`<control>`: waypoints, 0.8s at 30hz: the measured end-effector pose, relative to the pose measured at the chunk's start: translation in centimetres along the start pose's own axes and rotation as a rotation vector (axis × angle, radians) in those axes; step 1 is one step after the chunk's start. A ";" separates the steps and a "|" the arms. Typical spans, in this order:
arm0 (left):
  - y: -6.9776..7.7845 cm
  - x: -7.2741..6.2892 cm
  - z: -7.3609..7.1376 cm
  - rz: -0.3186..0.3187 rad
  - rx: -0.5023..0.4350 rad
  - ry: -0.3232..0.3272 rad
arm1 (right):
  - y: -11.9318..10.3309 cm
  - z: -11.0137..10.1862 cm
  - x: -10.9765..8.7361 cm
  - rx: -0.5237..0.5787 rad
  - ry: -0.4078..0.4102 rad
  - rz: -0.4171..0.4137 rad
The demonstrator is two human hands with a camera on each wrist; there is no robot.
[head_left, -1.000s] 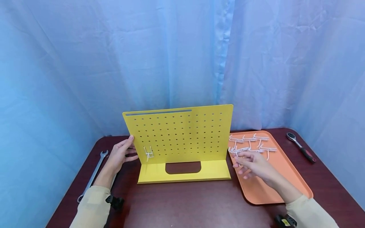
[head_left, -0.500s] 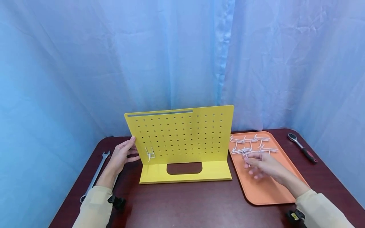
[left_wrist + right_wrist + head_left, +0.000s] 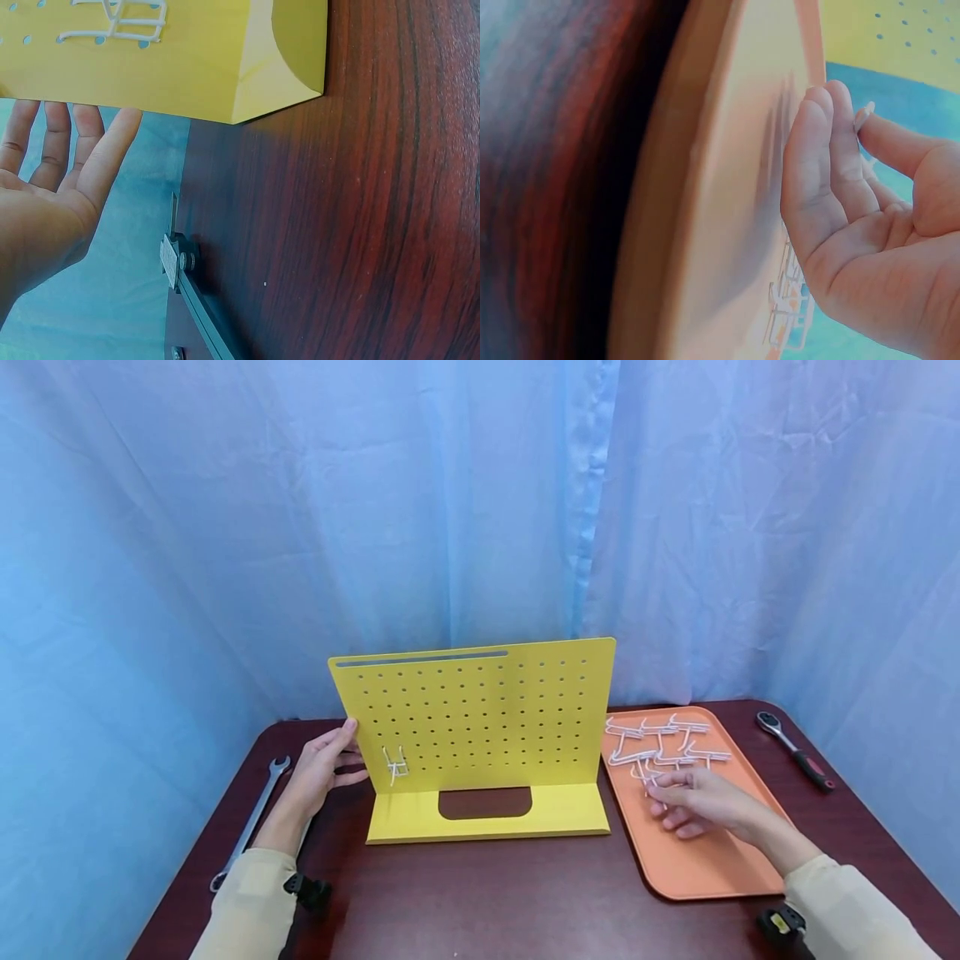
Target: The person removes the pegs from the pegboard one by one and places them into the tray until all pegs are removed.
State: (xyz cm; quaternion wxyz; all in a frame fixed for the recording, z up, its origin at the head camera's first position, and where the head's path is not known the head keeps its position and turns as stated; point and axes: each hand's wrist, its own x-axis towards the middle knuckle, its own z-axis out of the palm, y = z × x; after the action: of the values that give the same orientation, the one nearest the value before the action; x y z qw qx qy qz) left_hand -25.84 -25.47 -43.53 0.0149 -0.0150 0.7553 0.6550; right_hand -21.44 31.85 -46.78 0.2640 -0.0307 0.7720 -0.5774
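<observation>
A yellow pegboard (image 3: 472,779) stands upright on its base, with one white wire hook (image 3: 397,768) fitted low on its left side. My left hand (image 3: 318,770) holds the board's left edge; in the left wrist view the thumb meets the edge and the fingers (image 3: 54,142) pass behind it. Over the orange tray (image 3: 712,870), my right hand (image 3: 697,803) pinches a white hook (image 3: 642,772) between thumb and index finger. Only a white tip (image 3: 865,114) of that hook shows in the right wrist view. Several more white hooks (image 3: 660,730) lie at the tray's far end.
A wrench (image 3: 251,822) lies at the left table edge. Beside the left forearm is a caliper (image 3: 180,262), mostly hidden in the head view. A ratchet (image 3: 795,752) lies right of the tray. Pale blue curtains (image 3: 375,510) hang behind the table (image 3: 480,902).
My right hand has moved right and slightly nearer across the tray, drawing one hook away from the others. The left hand stays at the board's edge. The head view has shifted slightly.
</observation>
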 end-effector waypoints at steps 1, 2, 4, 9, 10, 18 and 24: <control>0.0 0.0 0.0 0.000 0.000 0.000 | 0.0 0.0 0.0 -0.002 -0.005 0.003; 0.0 0.1 0.0 0.000 0.001 0.000 | 0.0 -0.1 0.0 -0.003 -0.012 0.006; -0.1 0.1 -0.1 0.002 0.004 -0.003 | 0.1 -0.1 0.0 -0.007 -0.027 0.010; -0.1 0.2 -0.1 0.005 0.003 -0.006 | 0.3 -0.3 0.0 -0.007 -0.070 0.027; -0.1 0.1 -0.1 0.006 0.003 -0.006 | 0.3 -0.3 -0.1 -0.007 -0.077 0.035; 0.0 0.0 -0.1 0.001 0.001 -0.003 | 0.7 -0.3 0.0 -0.005 -0.098 0.091; 0.0 0.0 0.0 0.003 0.006 -0.003 | 0.7 -0.1 -0.2 -0.025 -0.085 0.093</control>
State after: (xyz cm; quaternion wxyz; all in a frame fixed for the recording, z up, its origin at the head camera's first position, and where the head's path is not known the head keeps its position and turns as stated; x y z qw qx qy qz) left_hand -25.83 -25.50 -43.50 0.0150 -0.0128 0.7574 0.6526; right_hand -21.19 32.24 -47.30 0.3226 -0.0226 0.7679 -0.5529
